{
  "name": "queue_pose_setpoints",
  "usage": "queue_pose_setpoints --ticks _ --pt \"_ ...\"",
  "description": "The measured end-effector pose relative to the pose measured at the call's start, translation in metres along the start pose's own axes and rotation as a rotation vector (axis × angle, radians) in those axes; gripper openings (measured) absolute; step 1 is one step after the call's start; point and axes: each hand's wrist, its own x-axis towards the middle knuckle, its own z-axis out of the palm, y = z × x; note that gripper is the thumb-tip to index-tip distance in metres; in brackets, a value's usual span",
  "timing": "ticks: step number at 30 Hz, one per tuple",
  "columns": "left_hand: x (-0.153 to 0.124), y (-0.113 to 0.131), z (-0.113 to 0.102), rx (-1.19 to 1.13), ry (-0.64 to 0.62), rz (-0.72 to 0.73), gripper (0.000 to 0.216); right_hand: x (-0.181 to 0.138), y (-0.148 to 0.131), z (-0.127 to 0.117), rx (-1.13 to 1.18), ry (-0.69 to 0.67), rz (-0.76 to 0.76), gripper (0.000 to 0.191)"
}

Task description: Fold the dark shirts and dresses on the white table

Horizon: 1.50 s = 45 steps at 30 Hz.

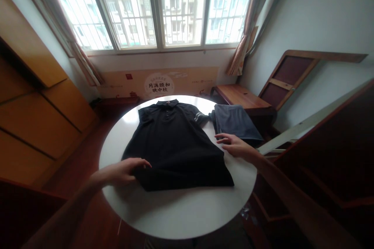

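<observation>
So closest to the camera you've got the bare front edge of a round white table (181,214), nothing on that part. Just past it is the hem of a black polo shirt (175,144), which is laid out flat, front side up, collar pointing away toward the window. It takes up most of the middle of the tabletop.

The left hand (124,171) comes in from the lower left and sits at the shirt's bottom left corner, fingers curled loosely and the fingertips right on the fabric edge. Looks like it's touching or lightly gripping the hem there, but I can't tell whether it's actually pinching the cloth.

The right hand (235,144) is a bit further up on the right side of the shirt, palm down, fingers stretched out and slightly spread, right at the shirt's side edge, holding nothing.

Just beyond that hand there's a folded grey garment (236,122) at the right rim of the table, next to the shirt's striped sleeve (200,116).

Further back, a low wooden bench (242,99) sits behind the table on the right, and a cardboard panel with printed characters (159,83) leans against the wall under the barred window (152,7). Curtains hang at both sides.
</observation>
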Motion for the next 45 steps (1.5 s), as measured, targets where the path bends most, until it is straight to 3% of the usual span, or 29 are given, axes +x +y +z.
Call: queue_pose_setpoints --ticks 2,4,7,10,12,14,18,22,25,27,31,34,37,40,45 --pt "0.007 -0.002 -0.008 -0.031 -0.023 -0.004 0.048 -0.004 -0.006 0.008 -0.250 0.130 -0.176 0.033" --pt "0.030 -0.007 -0.015 -0.022 0.073 0.056 0.043 -0.007 -0.020 0.030 -0.396 0.175 -0.373 0.026" --pt "0.087 -0.017 -0.019 0.096 0.265 0.143 0.043 -0.017 -0.045 0.081 -0.508 -0.048 -0.688 0.029" --pt "0.151 -0.030 -0.018 0.272 0.355 0.064 0.049 -0.029 -0.060 0.136 -0.647 -0.303 -1.011 0.047" --pt "0.185 -0.040 -0.017 0.370 0.317 -0.051 0.053 -0.034 -0.063 0.166 -0.723 -0.335 -1.133 0.053" --pt "0.207 -0.048 -0.015 0.434 0.297 -0.125 0.056 -0.036 -0.064 0.185 -0.808 -0.293 -1.179 0.042" --pt "0.218 -0.056 -0.013 0.457 0.293 -0.135 0.057 -0.045 -0.069 0.189 -0.848 -0.321 -1.228 0.016" --pt "0.217 -0.059 -0.016 0.461 0.377 -0.098 0.051 -0.063 -0.081 0.166 -0.634 -0.517 -1.269 0.012" --pt "0.225 -0.064 -0.026 0.459 0.484 -0.141 0.047 -0.052 -0.095 0.151 -0.499 -0.582 -1.216 0.022" --pt "0.233 -0.071 -0.034 0.451 0.506 -0.227 0.051 -0.021 -0.104 0.146 -0.491 -0.471 -1.087 0.030" --pt "0.250 -0.090 -0.049 0.440 0.476 -0.387 0.066 0.073 -0.102 0.146 -0.675 -0.192 -0.669 0.052" --pt "0.260 -0.105 -0.060 0.441 0.458 -0.434 0.067 0.134 -0.085 0.148 -0.758 -0.184 -0.360 0.069" --pt "0.269 -0.117 -0.071 0.441 0.450 -0.463 0.069 0.167 -0.075 0.149 -0.755 -0.209 -0.318 0.072" --pt "0.276 -0.126 -0.077 0.444 0.448 -0.477 0.070 0.186 -0.081 0.138 -0.734 -0.163 -0.337 0.063" --pt "0.279 -0.134 -0.076 0.443 0.474 -0.454 0.069 0.219 -0.089 0.069 -0.739 0.082 -0.144 0.047"
